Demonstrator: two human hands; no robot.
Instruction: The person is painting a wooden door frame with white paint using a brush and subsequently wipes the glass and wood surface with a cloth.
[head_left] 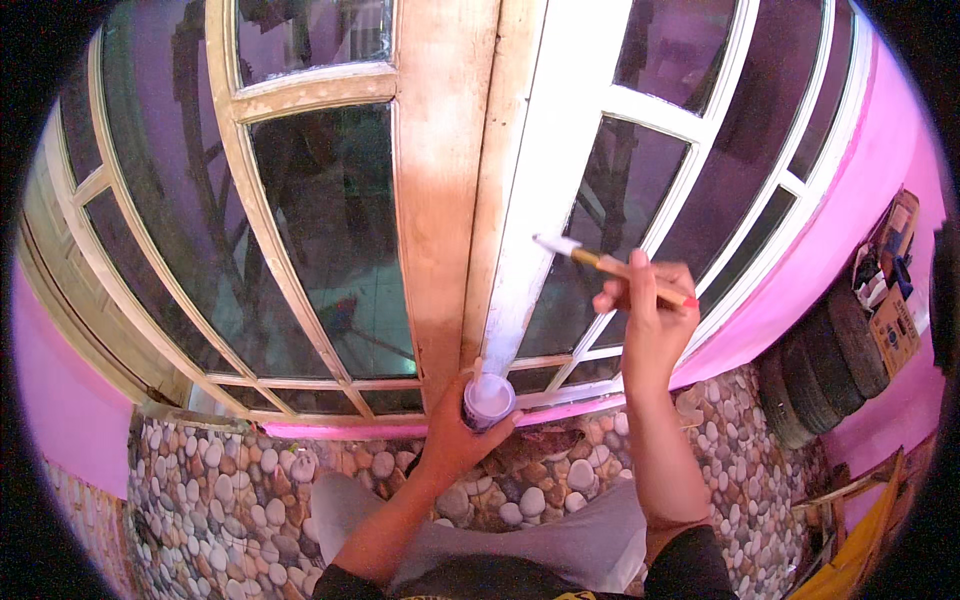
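In my right hand (650, 310) is a paintbrush (590, 258) with a wooden handle, its fingers closed round it. The brush's white-coated bristles point left, at the white-painted frame post (545, 150); whether they touch it I cannot tell. My left hand (455, 432) is wrapped round a small paint can (490, 398), held low in front of the frame's bottom. Whitish paint shows in its open top, and a pale smear rises at its back left rim. Left of the white post, the wooden post (437, 180) is bare brown with pale patches.
Glass panes (330, 220) in pale frames stretch to both sides. Stacked tires (815, 375) stand at the right by the pink wall (800, 270), with a cardboard box (893, 330) on top. Pebble-patterned flooring (230, 500) lies beneath. Something yellow (860, 545) sits at lower right.
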